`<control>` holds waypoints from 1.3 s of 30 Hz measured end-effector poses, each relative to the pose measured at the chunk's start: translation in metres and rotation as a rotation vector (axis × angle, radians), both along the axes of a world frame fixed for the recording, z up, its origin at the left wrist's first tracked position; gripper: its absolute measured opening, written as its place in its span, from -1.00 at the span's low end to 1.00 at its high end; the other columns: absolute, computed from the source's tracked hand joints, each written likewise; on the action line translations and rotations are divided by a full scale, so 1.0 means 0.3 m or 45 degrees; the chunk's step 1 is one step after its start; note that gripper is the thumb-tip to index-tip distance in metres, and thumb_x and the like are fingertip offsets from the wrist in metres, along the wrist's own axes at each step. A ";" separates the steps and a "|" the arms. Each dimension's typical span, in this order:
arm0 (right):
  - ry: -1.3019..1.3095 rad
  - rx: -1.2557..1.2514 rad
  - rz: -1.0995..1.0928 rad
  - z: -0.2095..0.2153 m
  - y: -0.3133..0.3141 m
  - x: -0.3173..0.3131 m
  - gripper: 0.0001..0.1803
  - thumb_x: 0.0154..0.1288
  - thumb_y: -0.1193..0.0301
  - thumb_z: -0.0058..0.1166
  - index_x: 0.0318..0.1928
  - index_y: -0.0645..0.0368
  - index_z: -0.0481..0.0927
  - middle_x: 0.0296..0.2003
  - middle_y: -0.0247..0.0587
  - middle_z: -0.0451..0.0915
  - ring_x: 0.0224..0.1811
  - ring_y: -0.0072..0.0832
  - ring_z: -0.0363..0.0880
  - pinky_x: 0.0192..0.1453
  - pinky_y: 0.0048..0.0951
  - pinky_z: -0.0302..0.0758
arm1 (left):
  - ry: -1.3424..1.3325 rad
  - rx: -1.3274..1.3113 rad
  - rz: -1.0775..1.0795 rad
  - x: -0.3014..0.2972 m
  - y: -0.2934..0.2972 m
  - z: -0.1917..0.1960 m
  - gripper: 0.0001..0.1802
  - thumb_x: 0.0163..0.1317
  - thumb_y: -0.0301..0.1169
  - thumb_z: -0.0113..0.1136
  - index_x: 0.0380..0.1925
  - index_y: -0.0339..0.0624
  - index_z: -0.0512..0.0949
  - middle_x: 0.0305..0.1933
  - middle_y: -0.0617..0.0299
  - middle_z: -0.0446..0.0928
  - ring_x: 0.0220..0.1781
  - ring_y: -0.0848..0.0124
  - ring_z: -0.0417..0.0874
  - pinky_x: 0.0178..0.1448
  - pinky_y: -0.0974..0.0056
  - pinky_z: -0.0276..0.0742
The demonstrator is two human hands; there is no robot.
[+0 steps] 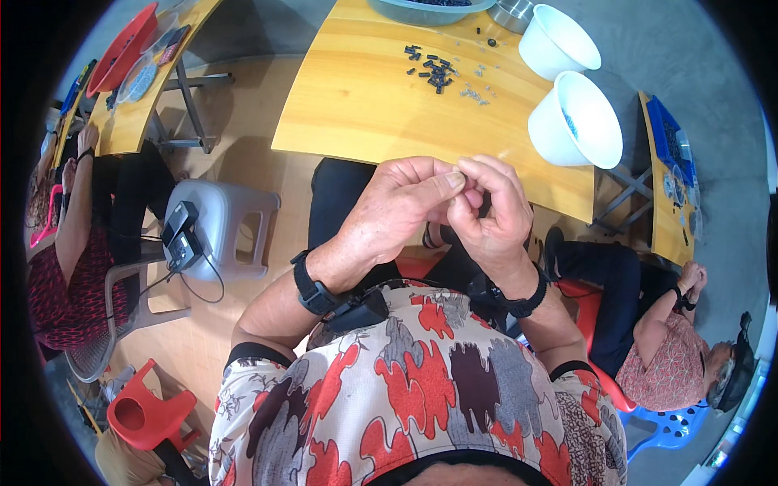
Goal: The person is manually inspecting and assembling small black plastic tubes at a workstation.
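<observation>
My left hand [405, 198] and my right hand [494, 206] meet fingertip to fingertip in front of the table's near edge. Both are closed in a pinch; whatever sits between the fingertips is hidden or too small to name. Beyond them on the wooden table [348, 97] lies a loose pile of small black cylindrical parts [438, 74]. Just right of that pile are scattered small clear pieces [474, 95]. A white tub [545, 134] holding some small blue bits stands near the right edge, with a second white tub [539, 49] behind it.
A wide basin [389, 10] of dark parts and a metal bowl [512, 14] stand at the back. Left is a grey stool [235, 219] with black devices and a cable; a red stool [154, 405] is lower left. People sit at side tables on both sides.
</observation>
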State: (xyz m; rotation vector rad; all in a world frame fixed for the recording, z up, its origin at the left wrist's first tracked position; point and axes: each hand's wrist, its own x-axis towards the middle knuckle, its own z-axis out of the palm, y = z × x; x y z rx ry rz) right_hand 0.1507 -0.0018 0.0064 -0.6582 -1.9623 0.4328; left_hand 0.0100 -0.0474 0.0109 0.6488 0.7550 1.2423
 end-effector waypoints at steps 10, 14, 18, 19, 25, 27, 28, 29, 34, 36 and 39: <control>0.018 -0.140 0.152 0.003 0.024 0.009 -0.62 -0.09 0.67 0.16 -0.16 0.21 0.54 -0.29 -0.18 0.56 -0.41 -0.50 0.55 -0.32 -0.56 0.53 | -0.073 0.015 -0.007 -0.003 -0.002 -0.013 -0.78 0.31 -0.42 0.00 -0.25 -0.37 0.56 -0.27 0.07 0.61 -0.24 0.39 0.65 -0.12 0.33 0.59; 0.079 -0.164 0.203 -0.009 0.041 0.016 -0.60 -0.10 0.69 0.15 -0.14 0.22 0.55 -0.29 -0.21 0.56 -0.42 -0.55 0.52 -0.32 -0.58 0.52 | -0.092 0.007 -0.020 -0.005 0.000 -0.003 -0.78 0.30 -0.42 0.01 -0.25 -0.35 0.57 -0.26 0.11 0.61 -0.25 0.43 0.64 -0.14 0.36 0.58; 0.089 -0.194 0.184 -0.017 0.041 0.015 -0.57 -0.11 0.69 0.14 -0.11 0.23 0.54 -0.29 -0.20 0.56 -0.39 -0.54 0.54 -0.29 -0.57 0.52 | -0.087 0.013 -0.002 -0.007 0.000 0.002 -0.78 0.30 -0.41 0.01 -0.24 -0.32 0.59 -0.27 0.16 0.62 -0.28 0.49 0.62 -0.19 0.42 0.57; 0.127 -0.219 0.184 -0.019 0.040 0.014 -0.56 -0.11 0.69 0.14 -0.10 0.23 0.54 -0.29 -0.20 0.56 -0.39 -0.54 0.54 -0.29 -0.57 0.52 | -0.088 0.014 -0.004 -0.009 0.001 0.004 -0.78 0.30 -0.41 0.01 -0.24 -0.32 0.59 -0.27 0.16 0.62 -0.28 0.49 0.62 -0.19 0.42 0.57; 0.057 -0.123 0.185 -0.006 0.047 0.010 -0.57 -0.10 0.69 0.16 -0.11 0.25 0.53 -0.29 -0.19 0.55 -0.38 -0.53 0.54 -0.29 -0.56 0.53 | -0.089 -0.002 -0.017 -0.022 0.003 0.013 -0.76 0.30 -0.40 -0.02 -0.24 -0.31 0.59 -0.26 0.17 0.62 -0.26 0.48 0.63 -0.18 0.40 0.56; 0.029 -0.087 0.189 0.003 0.049 0.010 -0.58 -0.10 0.68 0.17 -0.11 0.25 0.53 -0.29 -0.18 0.55 -0.39 -0.53 0.54 -0.31 -0.57 0.53 | -0.083 0.002 -0.022 -0.027 0.001 0.015 -0.76 0.30 -0.40 -0.02 -0.24 -0.32 0.59 -0.26 0.16 0.62 -0.27 0.48 0.63 -0.19 0.41 0.57; 0.001 -0.050 0.192 0.007 0.050 0.009 -0.58 -0.11 0.67 0.18 -0.12 0.24 0.53 -0.28 -0.18 0.55 -0.40 -0.54 0.54 -0.32 -0.58 0.53 | -0.084 0.001 -0.022 -0.027 0.000 0.013 -0.76 0.30 -0.40 -0.02 -0.24 -0.32 0.59 -0.26 0.16 0.62 -0.27 0.48 0.63 -0.19 0.41 0.57; 0.001 -0.051 0.193 0.011 0.049 0.009 -0.58 -0.11 0.67 0.18 -0.12 0.24 0.53 -0.28 -0.18 0.55 -0.40 -0.54 0.54 -0.32 -0.58 0.53 | -0.071 -0.010 -0.023 -0.028 -0.001 0.012 -0.76 0.30 -0.41 -0.01 -0.24 -0.32 0.59 -0.26 0.15 0.62 -0.27 0.48 0.63 -0.19 0.42 0.56; -0.055 0.038 0.204 0.020 0.054 0.016 -0.61 -0.09 0.62 0.22 -0.14 0.23 0.53 -0.29 -0.16 0.57 -0.45 -0.55 0.56 -0.39 -0.59 0.54 | -0.013 0.026 -0.032 -0.029 -0.004 0.019 -0.77 0.30 -0.41 0.01 -0.23 -0.33 0.59 -0.27 0.16 0.62 -0.28 0.49 0.62 -0.20 0.43 0.56; -0.073 0.065 0.200 0.026 0.059 0.019 -0.62 -0.08 0.60 0.23 -0.15 0.23 0.54 -0.29 -0.16 0.58 -0.46 -0.54 0.56 -0.40 -0.59 0.54 | 0.002 0.055 -0.028 -0.029 -0.002 0.021 -0.76 0.30 -0.40 0.02 -0.23 -0.34 0.59 -0.29 0.16 0.62 -0.29 0.50 0.61 -0.19 0.43 0.56; -0.090 0.133 0.182 0.035 0.064 0.011 -0.64 -0.06 0.58 0.23 -0.15 0.24 0.55 -0.29 -0.16 0.59 -0.48 -0.54 0.56 -0.43 -0.58 0.55 | -0.007 0.082 0.020 -0.023 -0.002 0.026 -0.77 0.31 -0.41 0.01 -0.23 -0.35 0.59 -0.30 0.17 0.62 -0.30 0.51 0.61 -0.20 0.44 0.55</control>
